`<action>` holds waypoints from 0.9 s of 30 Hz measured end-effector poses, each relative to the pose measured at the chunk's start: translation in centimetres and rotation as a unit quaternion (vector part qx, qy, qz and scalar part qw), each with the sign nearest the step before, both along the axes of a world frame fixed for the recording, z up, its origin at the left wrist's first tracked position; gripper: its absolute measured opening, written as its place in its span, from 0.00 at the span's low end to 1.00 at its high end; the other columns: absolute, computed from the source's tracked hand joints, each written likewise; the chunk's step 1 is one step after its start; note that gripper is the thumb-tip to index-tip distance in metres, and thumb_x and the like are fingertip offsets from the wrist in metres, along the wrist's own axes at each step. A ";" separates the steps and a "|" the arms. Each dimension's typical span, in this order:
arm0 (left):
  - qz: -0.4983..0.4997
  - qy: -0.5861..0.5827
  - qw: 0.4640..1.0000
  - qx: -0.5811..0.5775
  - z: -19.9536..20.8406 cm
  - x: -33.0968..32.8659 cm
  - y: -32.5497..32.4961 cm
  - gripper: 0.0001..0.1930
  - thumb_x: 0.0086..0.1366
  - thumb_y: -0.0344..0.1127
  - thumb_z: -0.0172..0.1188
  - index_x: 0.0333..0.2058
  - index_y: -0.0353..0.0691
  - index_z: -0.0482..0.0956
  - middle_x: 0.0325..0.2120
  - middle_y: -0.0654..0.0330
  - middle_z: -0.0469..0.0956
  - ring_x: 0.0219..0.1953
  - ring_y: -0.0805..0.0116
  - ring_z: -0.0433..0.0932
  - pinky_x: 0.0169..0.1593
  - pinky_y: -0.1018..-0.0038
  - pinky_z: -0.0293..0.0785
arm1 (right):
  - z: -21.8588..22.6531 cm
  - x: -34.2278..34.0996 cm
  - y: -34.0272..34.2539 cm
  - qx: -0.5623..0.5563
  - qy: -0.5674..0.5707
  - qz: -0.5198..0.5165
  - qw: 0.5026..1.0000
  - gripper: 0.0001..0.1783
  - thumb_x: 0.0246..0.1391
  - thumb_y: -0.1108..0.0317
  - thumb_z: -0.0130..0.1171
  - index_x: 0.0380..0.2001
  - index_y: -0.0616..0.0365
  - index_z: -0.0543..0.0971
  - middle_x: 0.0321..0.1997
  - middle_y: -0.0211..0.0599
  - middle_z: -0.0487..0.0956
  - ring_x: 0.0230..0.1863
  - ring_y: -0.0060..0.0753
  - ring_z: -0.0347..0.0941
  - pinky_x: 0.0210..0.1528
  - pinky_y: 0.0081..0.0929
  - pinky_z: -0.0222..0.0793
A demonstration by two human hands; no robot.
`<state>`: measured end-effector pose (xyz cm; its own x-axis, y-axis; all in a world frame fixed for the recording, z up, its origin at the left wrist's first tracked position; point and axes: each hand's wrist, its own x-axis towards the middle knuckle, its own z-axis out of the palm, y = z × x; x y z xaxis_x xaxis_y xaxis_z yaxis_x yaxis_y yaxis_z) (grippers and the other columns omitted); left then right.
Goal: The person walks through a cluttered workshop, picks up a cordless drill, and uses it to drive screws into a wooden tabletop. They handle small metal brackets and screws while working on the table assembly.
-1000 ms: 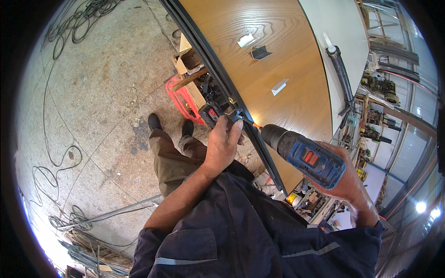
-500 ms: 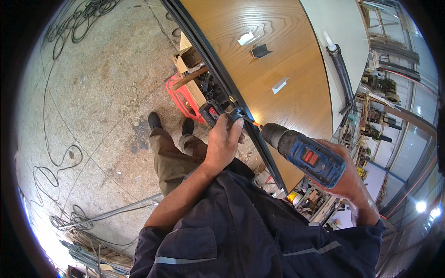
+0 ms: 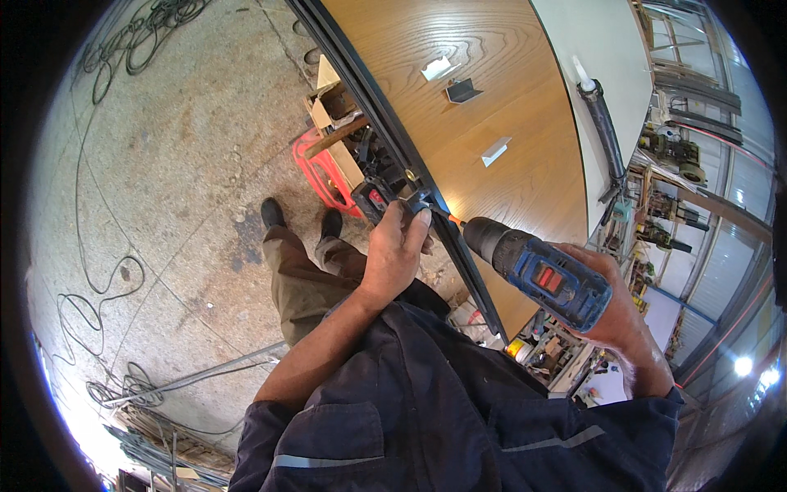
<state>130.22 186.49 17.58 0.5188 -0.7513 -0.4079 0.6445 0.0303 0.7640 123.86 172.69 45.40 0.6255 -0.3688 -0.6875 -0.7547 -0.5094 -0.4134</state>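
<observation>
My right hand (image 3: 602,275) is wrapped around a blue and black cordless drill (image 3: 551,280), tilted with its chuck pointing up and left. The slim bit (image 3: 453,220), with an orange band, reaches the dark frame edge (image 3: 392,139) of a wood-grain panel (image 3: 492,90). At that edge my left hand (image 3: 396,250) is closed, thumb and fingers pinching a small metal piece (image 3: 420,202) close to the bit tip. The fingers partly hide this piece. Just beyond the left hand lies a black tool part with a red patch (image 3: 375,197).
On the panel rest a dark angle bracket (image 3: 463,91) and two pale ones (image 3: 436,68) (image 3: 495,151). A caulking gun (image 3: 602,131) lies on the white surface. Below the panel edge stand a red plastic stool (image 3: 316,172) and a wooden box (image 3: 328,102). Cables (image 3: 139,41) lie on the floor.
</observation>
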 end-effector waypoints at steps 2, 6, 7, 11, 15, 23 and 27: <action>-0.006 0.001 1.000 0.003 -0.1 0.1 0.1 0.12 0.74 0.34 0.58 0.38 0.29 0.71 0.25 0.58 0.77 0.25 0.73 0.79 0.29 0.73 0.78 | 0.0 -0.1 -0.2 -0.009 0.012 0.019 1.000 0.34 0.47 0.71 0.75 0.59 0.65 0.76 0.50 0.47 0.83 0.51 0.35 0.82 0.57 0.33 0.76; -0.012 -0.003 1.000 -0.002 0.2 0.1 0.2 0.12 0.74 0.34 0.58 0.40 0.28 0.72 0.25 0.58 0.77 0.25 0.73 0.79 0.29 0.73 0.77 | -0.1 -0.3 -0.3 -0.002 0.008 0.014 1.000 0.34 0.47 0.70 0.75 0.58 0.64 0.77 0.50 0.48 0.83 0.50 0.37 0.82 0.56 0.34 0.76; -0.018 -0.012 1.000 0.008 0.4 0.3 0.3 0.12 0.74 0.34 0.58 0.41 0.28 0.72 0.25 0.58 0.77 0.25 0.73 0.79 0.29 0.73 0.77 | -0.3 -0.3 -0.4 -0.002 0.002 0.027 1.000 0.34 0.46 0.70 0.75 0.58 0.65 0.77 0.49 0.48 0.83 0.50 0.39 0.83 0.55 0.35 0.77; -0.022 -0.008 1.000 0.016 0.2 0.0 0.3 0.12 0.73 0.34 0.58 0.43 0.28 0.72 0.25 0.58 0.77 0.25 0.73 0.78 0.30 0.73 0.76 | -0.5 -0.3 -0.2 -0.023 0.007 0.067 0.997 0.35 0.43 0.67 0.75 0.56 0.66 0.77 0.48 0.49 0.82 0.47 0.47 0.83 0.51 0.36 0.77; -0.037 0.004 0.999 0.020 0.5 0.6 0.8 0.13 0.74 0.34 0.58 0.45 0.27 0.72 0.26 0.59 0.77 0.26 0.74 0.78 0.31 0.74 0.76 | -0.5 -0.3 0.3 -0.041 0.011 0.083 0.996 0.36 0.41 0.66 0.75 0.56 0.66 0.76 0.46 0.50 0.81 0.46 0.53 0.82 0.48 0.38 0.76; -0.085 -0.013 0.996 0.034 2.3 1.2 1.2 0.12 0.77 0.33 0.53 0.49 0.27 0.74 0.32 0.60 0.79 0.29 0.75 0.78 0.36 0.74 0.80 | 0.1 -1.7 0.4 -0.045 -0.015 0.077 0.996 0.38 0.38 0.65 0.76 0.56 0.66 0.77 0.44 0.51 0.80 0.44 0.53 0.82 0.46 0.39 0.76; -0.060 -0.027 0.997 0.036 2.1 0.4 1.1 0.13 0.77 0.34 0.52 0.50 0.27 0.73 0.30 0.60 0.78 0.29 0.74 0.79 0.36 0.74 0.80 | 0.0 -2.2 0.1 -0.049 -0.026 0.070 0.996 0.38 0.38 0.65 0.76 0.55 0.65 0.77 0.45 0.50 0.80 0.44 0.53 0.82 0.47 0.39 0.76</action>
